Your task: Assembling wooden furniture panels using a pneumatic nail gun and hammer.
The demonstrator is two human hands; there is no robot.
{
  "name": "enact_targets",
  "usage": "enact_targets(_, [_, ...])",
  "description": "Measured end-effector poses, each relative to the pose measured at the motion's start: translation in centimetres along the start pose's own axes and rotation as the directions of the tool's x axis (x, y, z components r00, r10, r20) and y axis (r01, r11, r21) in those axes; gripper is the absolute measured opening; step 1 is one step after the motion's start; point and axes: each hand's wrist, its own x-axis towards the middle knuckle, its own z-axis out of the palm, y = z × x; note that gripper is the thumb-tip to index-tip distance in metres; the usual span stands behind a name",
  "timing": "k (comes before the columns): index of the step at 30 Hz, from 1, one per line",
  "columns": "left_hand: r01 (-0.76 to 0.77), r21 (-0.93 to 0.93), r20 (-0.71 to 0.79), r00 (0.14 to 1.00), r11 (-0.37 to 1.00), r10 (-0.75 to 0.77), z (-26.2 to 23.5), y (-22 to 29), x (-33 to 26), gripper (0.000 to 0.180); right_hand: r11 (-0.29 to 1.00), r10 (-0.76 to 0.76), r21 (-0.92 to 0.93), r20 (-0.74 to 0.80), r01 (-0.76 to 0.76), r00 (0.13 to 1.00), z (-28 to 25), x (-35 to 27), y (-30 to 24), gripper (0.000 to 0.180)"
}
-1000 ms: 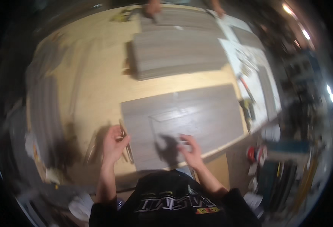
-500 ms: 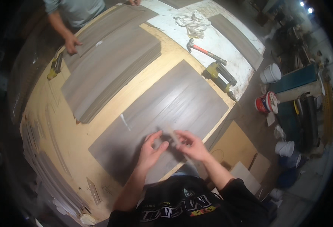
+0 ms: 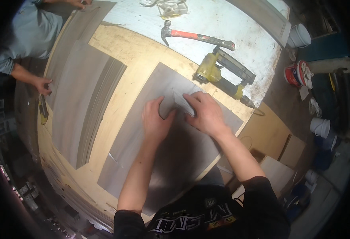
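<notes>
A grey-brown wood-grain panel point(image 3: 139, 135) lies flat before me on the pale wooden table. Over its far half, my right hand point(image 3: 207, 115) grips a thin, pale grey flat piece point(image 3: 182, 104), its exact kind unclear. One corner of the piece points away from me, low against the panel. My left hand point(image 3: 157, 121) is just left of it, thumb and fingers apart with nothing between them; some of its fingers are hidden. A dark shadow of my head and arms covers the panel's near part.
A green nail gun point(image 3: 222, 73) and a red-handled claw hammer point(image 3: 199, 37) lie beyond the panel. To the left stands a stack of similar panels point(image 3: 77, 95), with a co-worker's hand point(image 3: 43, 85) beside it and a utility knife point(image 3: 43, 109). Buckets point(image 3: 296, 73) stand at right.
Both my hands have moved forward over the panel, and the pale piece has come down from above it to its surface. My view has shifted, bringing the nail gun and hammer closer.
</notes>
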Motion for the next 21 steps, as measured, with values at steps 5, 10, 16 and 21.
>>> enact_targets(5, [-0.001,-0.086,-0.006,1.0,0.996,0.001,1.2,-1.5,0.2,0.057,0.998,-0.011,0.055,0.034,0.01,0.999,0.7,0.7,1.1,0.064])
enact_targets(10, [0.033,-0.04,0.036,0.999,0.999,-0.031,1.0,-0.7,0.4,0.055,0.998,-0.019,0.055,-0.061,0.022,0.998,2.0,1.5,1.6,0.057])
enact_targets(16, [0.084,-0.038,0.067,0.994,0.996,-0.081,0.4,-0.4,0.5,0.054,0.995,0.052,0.092,-0.061,-0.046,0.997,2.3,2.3,0.8,0.052])
enact_targets(21, [0.085,-0.045,0.08,0.993,0.995,-0.082,0.2,-0.6,0.6,0.057,0.996,0.059,0.064,-0.033,-0.057,0.998,2.1,2.7,0.5,0.056])
